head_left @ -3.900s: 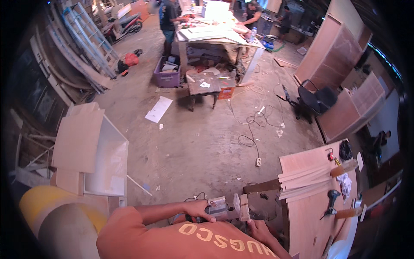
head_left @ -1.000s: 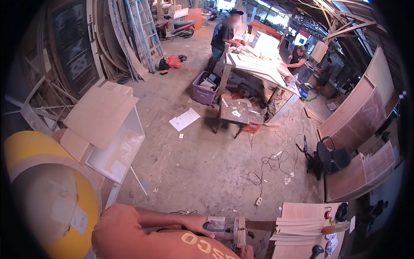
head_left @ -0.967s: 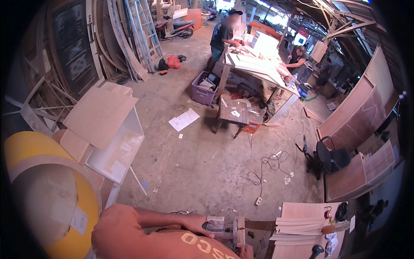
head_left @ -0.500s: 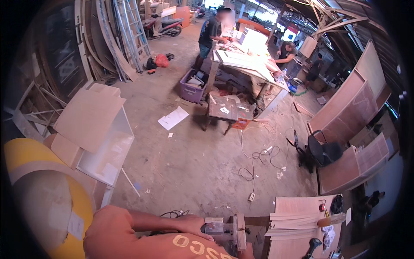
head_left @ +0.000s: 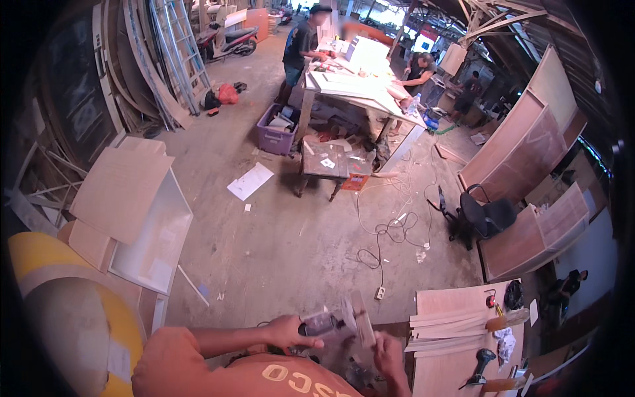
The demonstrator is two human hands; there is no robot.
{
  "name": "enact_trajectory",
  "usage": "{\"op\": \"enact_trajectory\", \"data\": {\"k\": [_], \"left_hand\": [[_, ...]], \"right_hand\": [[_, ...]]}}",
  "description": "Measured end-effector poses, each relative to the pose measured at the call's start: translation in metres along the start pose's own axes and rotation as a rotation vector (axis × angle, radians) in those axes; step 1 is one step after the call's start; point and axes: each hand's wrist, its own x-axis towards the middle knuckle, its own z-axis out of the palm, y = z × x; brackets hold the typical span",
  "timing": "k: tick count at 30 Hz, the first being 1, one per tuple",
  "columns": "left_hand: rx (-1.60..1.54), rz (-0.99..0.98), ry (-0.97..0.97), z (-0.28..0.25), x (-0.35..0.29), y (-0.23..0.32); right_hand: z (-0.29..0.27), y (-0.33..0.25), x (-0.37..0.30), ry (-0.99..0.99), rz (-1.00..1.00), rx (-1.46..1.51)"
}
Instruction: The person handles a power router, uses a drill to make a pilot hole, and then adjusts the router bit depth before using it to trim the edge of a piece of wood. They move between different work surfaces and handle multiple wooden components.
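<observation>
At the lower middle, my left hand (head_left: pixel 289 332) is closed around a dark and grey handheld power tool (head_left: pixel 319 324); its exact kind is too blurred to make out. To its right, my right hand (head_left: pixel 389 354) grips the lower end of a short, tilted wooden piece (head_left: pixel 361 319). The tool's front end lies close beside this wood, and I cannot tell whether they touch. Both are held up in front of my orange shirt (head_left: pixel 278 377).
Right of my hands, a wooden panel (head_left: pixel 436 377) bears thin wood strips (head_left: pixel 446 331) and a cordless drill (head_left: pixel 485 360). A power cord (head_left: pixel 377 264) crosses the floor ahead. A white-lined cabinet (head_left: pixel 162 231) stands left, an office chair (head_left: pixel 486 212) right. Two people work around a table (head_left: pixel 350 86).
Both hands have risen with the tool and the wooden piece, which has gone from upright to tilted. My right hand has come further into view. The whole scene has shifted slightly left.
</observation>
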Motion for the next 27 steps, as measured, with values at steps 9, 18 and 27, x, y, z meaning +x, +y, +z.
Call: {"op": "enact_trajectory", "data": {"k": [9, 18, 27], "left_hand": [[-0.845, 0.383, 0.152, 0.003, 0.05, 0.041], [-1.038, 0.611, -0.028, 0.059, 0.06, 0.084], [-0.918, 0.646, -0.291, 0.066, 0.067, 0.104]], "right_hand": [[0.006, -0.104, 0.029, 0.38, -0.225, 0.773], [-0.051, -0.092, 0.069, 0.756, -0.257, 0.499], [-0.091, -0.073, 0.057, 0.877, -0.347, 0.573]]}}
